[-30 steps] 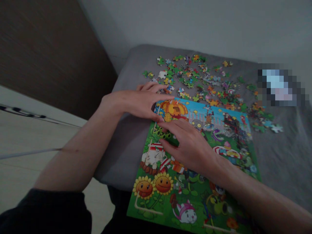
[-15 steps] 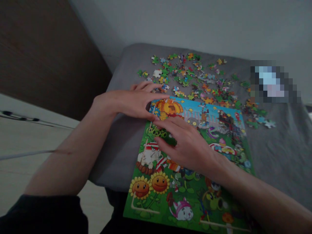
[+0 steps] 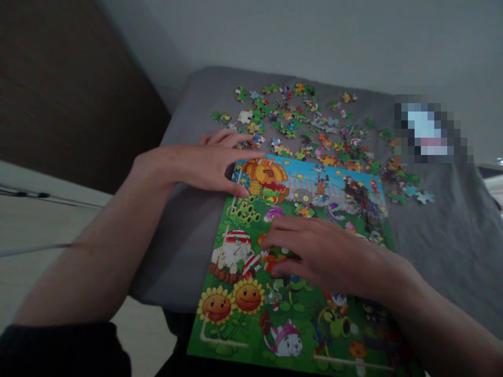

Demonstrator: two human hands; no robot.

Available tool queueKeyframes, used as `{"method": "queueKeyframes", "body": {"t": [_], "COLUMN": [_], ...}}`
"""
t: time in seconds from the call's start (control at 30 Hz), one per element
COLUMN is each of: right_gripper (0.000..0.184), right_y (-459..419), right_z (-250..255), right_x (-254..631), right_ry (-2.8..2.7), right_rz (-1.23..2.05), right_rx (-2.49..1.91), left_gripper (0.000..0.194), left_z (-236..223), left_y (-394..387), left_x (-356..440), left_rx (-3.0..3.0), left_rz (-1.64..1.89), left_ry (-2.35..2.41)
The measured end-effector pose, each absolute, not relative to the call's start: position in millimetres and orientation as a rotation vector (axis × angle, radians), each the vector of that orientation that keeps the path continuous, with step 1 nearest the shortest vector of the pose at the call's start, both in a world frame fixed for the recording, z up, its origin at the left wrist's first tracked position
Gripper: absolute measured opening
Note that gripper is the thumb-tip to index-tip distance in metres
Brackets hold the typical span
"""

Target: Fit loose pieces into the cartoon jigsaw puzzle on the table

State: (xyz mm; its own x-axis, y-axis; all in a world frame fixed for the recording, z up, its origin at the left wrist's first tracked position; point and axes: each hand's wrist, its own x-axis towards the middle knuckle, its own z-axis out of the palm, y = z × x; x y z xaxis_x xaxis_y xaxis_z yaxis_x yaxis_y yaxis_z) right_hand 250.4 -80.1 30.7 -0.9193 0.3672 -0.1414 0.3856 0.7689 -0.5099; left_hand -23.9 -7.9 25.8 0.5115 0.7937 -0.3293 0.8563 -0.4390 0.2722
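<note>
Fingers (image 3: pixel 231 137) of the left hand (image 3: pixel 192 163) stand wide in the head view, thumb and index finger well apart at the far left corner of a cartoon jigsaw puzzle board (image 3: pixel 293 314). A printed pumpkin (image 3: pixel 265 172) lies just right of these 2 fingertips. Its other fingers extend past the corner, near a blue-and-white jigsaw piece (image 3: pixel 257 140); I cannot tell whether they touch it.

Nearer the person, the right hand (image 3: pixel 334 248) is over the board, fingers bent, with a narrow gap between thumb and forefinger. Whether a piece is held there, I cannot tell. Orange printing shows beside its fingertips. To their left is a white turnip figure (image 3: pixel 232 254) with red stripes; below them, 2 sunflowers (image 3: pixel 248 296) and a white cat in a pink cap (image 3: pixel 288 339). A grey zombie head (image 3: pixel 302 196) is beyond the same fingers.

Loose jigsaw pieces (image 3: pixel 291 128) lie scattered beyond both hands' fingers, on grey cloth (image 3: pixel 432 246). A white cable (image 3: pixel 35 250) runs in well left of the left fingers, above a dark sleeve (image 3: pixel 66 348).
</note>
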Motion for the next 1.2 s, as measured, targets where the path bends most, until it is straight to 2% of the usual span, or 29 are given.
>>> {"method": "queueKeyframes", "body": {"t": [0.13, 0.3, 0.5, 0.63, 0.73, 0.87, 0.97, 1.2], "right_gripper": [0.018, 0.031, 0.026, 0.013, 0.014, 0.02, 0.013, 0.027], "right_y": [-74.1, -70.8, -68.0, -63.8, -61.1, -54.3, -41.9, -1.9], "right_z": [31.0, 28.0, 27.8, 32.7, 37.0, 40.7, 39.5, 28.7], "right_x": [253.0, 260.1, 255.4, 251.2, 251.6, 255.5, 255.6, 233.5], "right_ry": [2.936, 3.051, 3.035, 2.964, 2.883, 2.895, 2.965, 2.882], "right_rz": [-0.85, -0.821, -0.766, -0.963, -1.174, -1.281, -1.376, -1.505], "right_rx": [0.695, 0.651, 0.688, 0.612, 0.71, 0.782, 0.808, 1.206], "left_gripper": [0.096, 0.095, 0.094, 0.098, 0.101, 0.1, 0.099, 0.096], "left_z": [25.5, 26.7, 29.3, 30.1, 30.5, 32.8, 34.7, 31.7], "left_y": [-7.7, -8.4, -9.4, -8.9, -9.0, -10.4, -11.5, -11.9], "left_x": [-24.4, -23.9, -23.2, -23.9, -24.3, -23.5, -22.3, -21.1], "left_rx": [2.362, 2.361, 2.356, 2.359, 2.372, 2.353, 2.352, 2.376], "left_rz": [-0.208, -0.217, -0.219, -0.233, -0.225, -0.221, -0.218, -0.217], "left_ry": [1.357, 1.377, 1.367, 1.387, 1.391, 1.383, 1.384, 1.402]}}
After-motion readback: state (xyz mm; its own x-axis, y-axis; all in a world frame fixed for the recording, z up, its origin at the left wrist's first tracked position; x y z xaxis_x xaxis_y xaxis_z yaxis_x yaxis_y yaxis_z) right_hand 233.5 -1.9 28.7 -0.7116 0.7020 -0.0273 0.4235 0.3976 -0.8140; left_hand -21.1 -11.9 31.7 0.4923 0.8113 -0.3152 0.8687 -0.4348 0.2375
